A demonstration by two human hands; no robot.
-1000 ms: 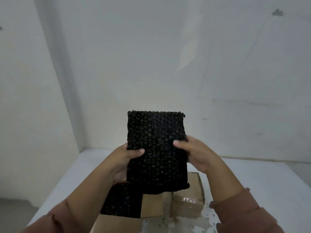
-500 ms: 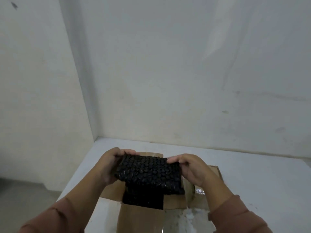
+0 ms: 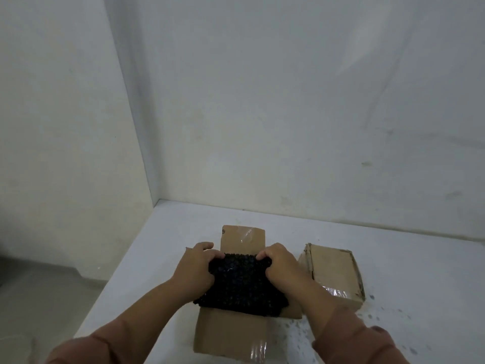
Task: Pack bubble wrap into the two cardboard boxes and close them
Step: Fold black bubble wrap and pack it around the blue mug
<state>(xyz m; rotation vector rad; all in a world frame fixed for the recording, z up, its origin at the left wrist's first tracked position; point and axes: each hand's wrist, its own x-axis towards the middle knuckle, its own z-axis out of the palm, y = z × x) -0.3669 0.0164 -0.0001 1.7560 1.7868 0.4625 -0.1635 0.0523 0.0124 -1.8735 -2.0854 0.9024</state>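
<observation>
Indoors, at a white table by bare walls, left hand and right hand both clutch bubble wrap.

Rust-brown long sleeves, pushed up, forearms bare

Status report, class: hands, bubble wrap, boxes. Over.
Left hand and right hand grip bubble wrap at open box. Second box closed, right side. Nothing obstructing.

Recorded black, pebbled all over, on the bubble wrap. Found plain brown on open box and closed box. Noted white tabletop, dark-speckled toward right near corner; sleeves rust-brown.
</observation>
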